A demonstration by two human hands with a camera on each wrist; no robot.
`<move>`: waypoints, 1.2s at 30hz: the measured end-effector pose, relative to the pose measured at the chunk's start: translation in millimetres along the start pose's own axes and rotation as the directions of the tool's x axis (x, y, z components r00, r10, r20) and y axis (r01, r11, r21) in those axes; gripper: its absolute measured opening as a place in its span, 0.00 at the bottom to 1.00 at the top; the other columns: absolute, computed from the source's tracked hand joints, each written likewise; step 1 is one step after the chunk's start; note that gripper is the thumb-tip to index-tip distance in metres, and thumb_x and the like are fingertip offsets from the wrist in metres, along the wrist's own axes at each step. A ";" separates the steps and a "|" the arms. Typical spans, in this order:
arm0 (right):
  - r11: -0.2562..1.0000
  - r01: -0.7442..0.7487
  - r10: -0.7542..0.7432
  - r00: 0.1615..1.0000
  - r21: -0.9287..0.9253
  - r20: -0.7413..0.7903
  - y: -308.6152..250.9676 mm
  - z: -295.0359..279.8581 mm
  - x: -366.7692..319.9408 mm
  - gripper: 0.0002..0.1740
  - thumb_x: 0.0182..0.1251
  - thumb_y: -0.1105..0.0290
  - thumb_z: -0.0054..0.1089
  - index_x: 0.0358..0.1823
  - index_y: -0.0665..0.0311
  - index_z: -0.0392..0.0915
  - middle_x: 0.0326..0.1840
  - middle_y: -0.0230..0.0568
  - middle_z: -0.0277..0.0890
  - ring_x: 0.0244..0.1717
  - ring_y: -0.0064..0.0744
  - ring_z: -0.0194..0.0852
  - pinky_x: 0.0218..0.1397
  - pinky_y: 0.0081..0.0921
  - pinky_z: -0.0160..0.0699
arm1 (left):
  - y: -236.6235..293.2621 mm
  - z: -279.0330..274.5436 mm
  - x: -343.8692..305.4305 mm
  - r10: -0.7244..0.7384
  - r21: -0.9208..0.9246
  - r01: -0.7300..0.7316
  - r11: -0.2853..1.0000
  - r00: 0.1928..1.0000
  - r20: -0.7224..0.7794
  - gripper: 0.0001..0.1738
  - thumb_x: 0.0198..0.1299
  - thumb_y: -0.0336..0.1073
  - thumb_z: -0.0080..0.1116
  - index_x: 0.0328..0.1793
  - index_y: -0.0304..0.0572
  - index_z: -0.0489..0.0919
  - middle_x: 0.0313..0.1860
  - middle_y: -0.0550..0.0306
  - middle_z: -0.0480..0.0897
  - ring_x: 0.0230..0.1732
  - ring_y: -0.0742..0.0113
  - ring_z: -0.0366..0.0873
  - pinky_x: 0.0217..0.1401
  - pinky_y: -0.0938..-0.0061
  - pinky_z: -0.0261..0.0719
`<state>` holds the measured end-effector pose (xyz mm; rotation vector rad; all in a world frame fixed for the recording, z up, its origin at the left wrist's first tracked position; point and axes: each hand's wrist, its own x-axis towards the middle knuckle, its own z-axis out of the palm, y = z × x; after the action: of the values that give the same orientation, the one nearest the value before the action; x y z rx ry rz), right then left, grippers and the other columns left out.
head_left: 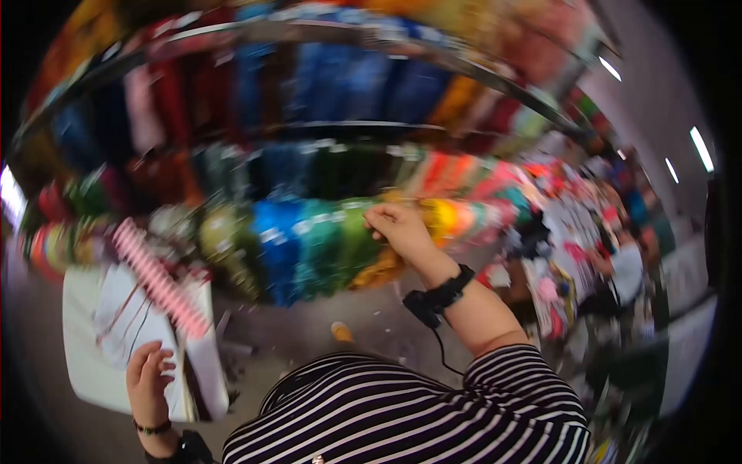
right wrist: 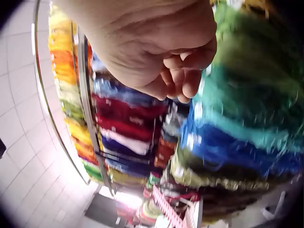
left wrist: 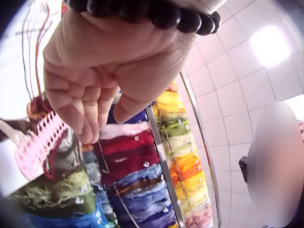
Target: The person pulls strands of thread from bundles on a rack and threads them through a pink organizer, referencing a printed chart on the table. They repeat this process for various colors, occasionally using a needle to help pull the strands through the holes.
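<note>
Hanging bundles of coloured thread run across the head view, among them a blue bundle (head_left: pixel 277 247) and a teal one (head_left: pixel 318 240). My right hand (head_left: pixel 398 230) is raised at the green bundle (head_left: pixel 355 243), fingers bent; whether it touches the thread or pinches a strand, I cannot tell. In the right wrist view the fingers of this hand (right wrist: pixel 161 52) curl beside the green and teal bundles. My left hand (head_left: pixel 149 379) hangs loosely curled and holds nothing, low beside the white surface (head_left: pixel 85 340) with a pink spiral strip (head_left: pixel 162 278) on it.
Metal rails (head_left: pixel 309 32) carry more thread bundles above. Papers and dark cords lie on the white surface. At the right, a person in a light top (head_left: pixel 624 271) is beside a table heaped with coloured goods (head_left: pixel 572 232). Tiled surface (left wrist: pixel 228 95) shows in the left wrist view.
</note>
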<state>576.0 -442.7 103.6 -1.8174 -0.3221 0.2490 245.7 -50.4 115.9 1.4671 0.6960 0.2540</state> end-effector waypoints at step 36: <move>0.989 -0.067 0.004 0.902 -0.129 -0.432 153.2 -372.1 125.2 0.08 0.56 0.68 0.61 0.33 0.63 0.83 0.29 0.46 0.82 0.34 0.41 0.83 0.40 0.34 0.79 | 25.5 727.8 144.5 -0.056 0.218 -0.254 0.942 0.521 0.852 0.13 0.69 0.31 0.51 0.58 0.38 0.77 0.44 0.65 0.81 0.39 0.79 0.76 0.42 0.82 0.75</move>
<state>831.4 -774.3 54.0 -1.9608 0.0086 -0.1596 780.2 -563.3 66.5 1.7040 -0.1942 -0.5300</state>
